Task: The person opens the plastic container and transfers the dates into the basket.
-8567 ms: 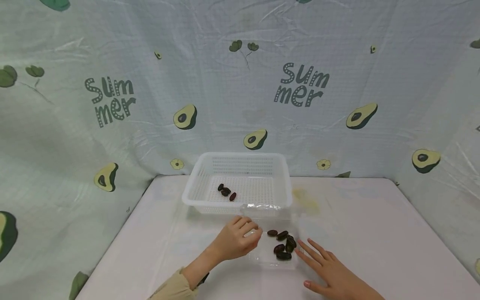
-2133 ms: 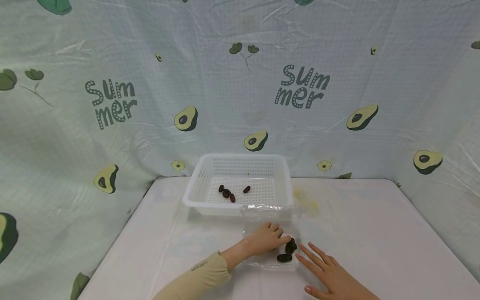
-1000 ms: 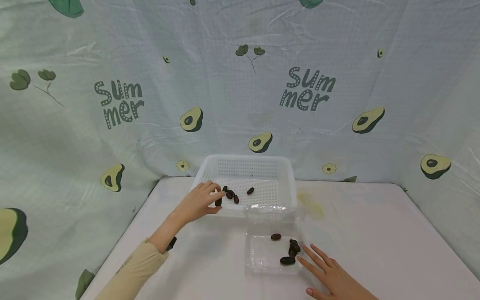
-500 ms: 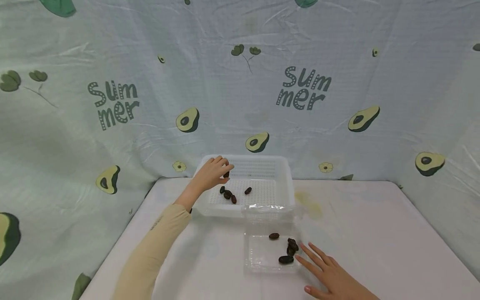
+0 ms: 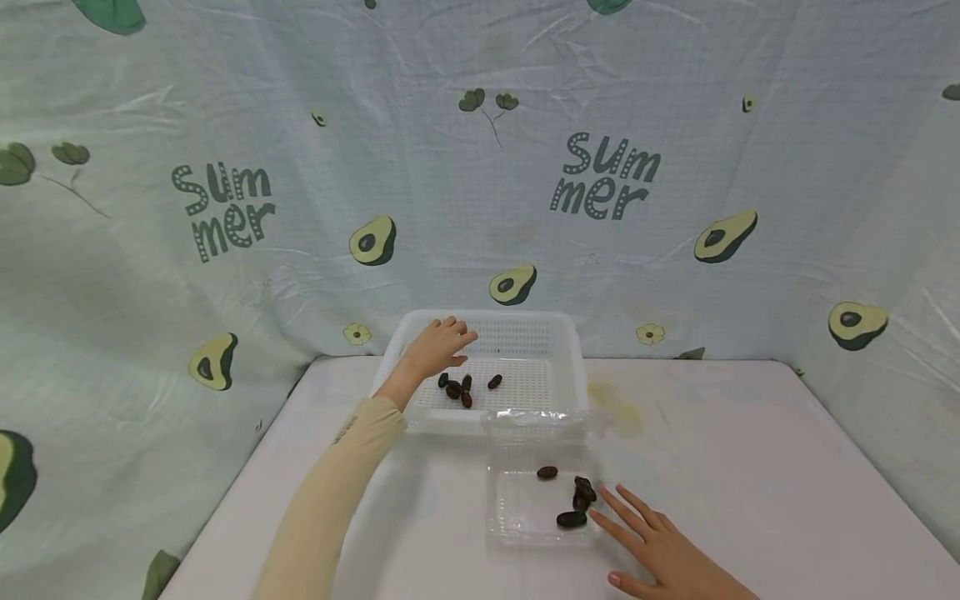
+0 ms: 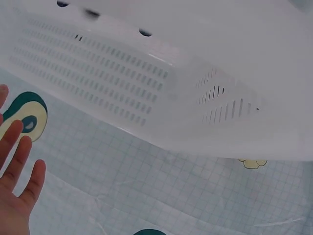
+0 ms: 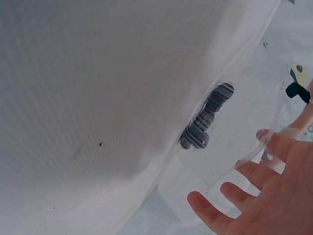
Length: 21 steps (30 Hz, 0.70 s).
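My left hand [image 5: 444, 340] hovers over the back left of a white perforated basket [image 5: 558, 400], fingers spread and holding nothing. Several dark dates [image 5: 457, 388] lie on the basket floor just below it. The left wrist view shows my fingers [image 6: 17, 161] straight beside the basket wall [image 6: 146, 88]. My right hand [image 5: 651, 546] lies flat on the table, its fingertips at the right edge of a clear plastic tray [image 5: 517, 512]. Several dates [image 5: 572, 519] sit in that tray. In the right wrist view the dates [image 7: 205, 122] show through the clear plastic, near my right hand's fingers [image 7: 274, 142].
The table top [image 5: 750, 467] is white. A cloth backdrop [image 5: 600, 175] printed with avocados and "Summer" closes in the back and both sides. A yellowish stain [image 5: 611, 400] marks the table right of the basket.
My left hand carried a date from the clear tray to the basket, let it go and opened; the date now lies with the others there. The right hand has stayed in place.
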Tool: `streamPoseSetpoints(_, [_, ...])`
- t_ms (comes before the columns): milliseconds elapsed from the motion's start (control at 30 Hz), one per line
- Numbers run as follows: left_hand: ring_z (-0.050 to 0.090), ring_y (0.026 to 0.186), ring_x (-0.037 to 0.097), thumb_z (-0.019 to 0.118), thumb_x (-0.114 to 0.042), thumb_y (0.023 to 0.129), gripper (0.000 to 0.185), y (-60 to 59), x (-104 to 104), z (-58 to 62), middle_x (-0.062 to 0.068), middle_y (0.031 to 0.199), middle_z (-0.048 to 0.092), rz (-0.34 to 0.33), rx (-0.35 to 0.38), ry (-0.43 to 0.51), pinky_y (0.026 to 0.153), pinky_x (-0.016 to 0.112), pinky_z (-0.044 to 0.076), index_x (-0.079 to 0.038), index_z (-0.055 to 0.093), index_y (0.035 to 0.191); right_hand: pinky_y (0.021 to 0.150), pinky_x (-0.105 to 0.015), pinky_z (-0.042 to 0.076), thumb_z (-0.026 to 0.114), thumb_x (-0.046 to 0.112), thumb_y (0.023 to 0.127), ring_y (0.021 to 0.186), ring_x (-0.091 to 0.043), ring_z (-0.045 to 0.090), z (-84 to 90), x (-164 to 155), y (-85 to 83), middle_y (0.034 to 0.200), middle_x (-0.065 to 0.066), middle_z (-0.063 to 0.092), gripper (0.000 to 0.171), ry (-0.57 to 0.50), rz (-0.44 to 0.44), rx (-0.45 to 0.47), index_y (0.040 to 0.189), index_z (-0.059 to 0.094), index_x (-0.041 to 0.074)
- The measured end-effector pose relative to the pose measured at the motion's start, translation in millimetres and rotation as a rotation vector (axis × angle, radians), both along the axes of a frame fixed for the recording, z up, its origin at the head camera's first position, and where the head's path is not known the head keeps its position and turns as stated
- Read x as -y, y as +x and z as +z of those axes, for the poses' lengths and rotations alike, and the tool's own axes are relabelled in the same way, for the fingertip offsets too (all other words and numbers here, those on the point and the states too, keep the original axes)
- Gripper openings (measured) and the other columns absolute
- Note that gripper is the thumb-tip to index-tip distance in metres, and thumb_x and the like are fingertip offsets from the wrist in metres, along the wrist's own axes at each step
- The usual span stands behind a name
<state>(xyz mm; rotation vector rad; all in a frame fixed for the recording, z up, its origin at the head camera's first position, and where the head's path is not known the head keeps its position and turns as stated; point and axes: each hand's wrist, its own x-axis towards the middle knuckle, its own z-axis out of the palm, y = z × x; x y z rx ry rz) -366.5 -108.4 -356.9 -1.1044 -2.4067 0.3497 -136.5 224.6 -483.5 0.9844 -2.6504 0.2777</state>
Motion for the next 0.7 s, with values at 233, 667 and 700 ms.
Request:
streamPoseSetpoints(233, [0.053, 0.087, 0.020, 0.064, -0.026, 0.080, 0.029, 2.9, 1.2, -3.0, 0.003, 0.096, 0.058, 0.000, 0.037, 0.014, 0.068, 0.032, 0.044, -0.016, 0.056, 0.106, 0.075, -0.045, 0.045, 0.061, 0.043, 0.078, 0.137, -0.004, -0.003, 1.7, 0.1, 0.2, 0.140, -0.010, 0.037, 0.064, 0.007, 0.000, -0.012, 0.135, 0.040, 0.021])
streamPoseSetpoints(667, [0.054, 0.077, 0.016, 0.066, -0.018, 0.078, 0.022, 42.2, 9.3, 2.6, 0.001, 0.085, 0.060, -0.201, -0.045, 0.203, 0.064, 0.028, 0.044, -0.013, 0.059, 0.099, 0.072, -0.045, 0.045, 0.061, 0.044, 0.078, 0.137, -0.005, -0.002, 2.8, -2.2, -0.3, 0.139, -0.010, 0.038, 0.065, 0.015, 0.007, -0.021, 0.135, 0.039, 0.022])
streamPoseSetpoints(700, [0.054, 0.076, 0.015, 0.066, -0.017, 0.078, 0.021, 47.9, 9.9, 4.1, 0.000, 0.084, 0.060, -0.226, -0.064, 0.222, 0.063, 0.028, 0.044, -0.013, 0.059, 0.098, 0.072, -0.045, 0.045, 0.061, 0.044, 0.078, 0.137, -0.004, -0.003, 3.3, -2.5, -0.1, 0.139, -0.010, 0.038, 0.064, 0.008, 0.008, -0.014, 0.135, 0.040, 0.022])
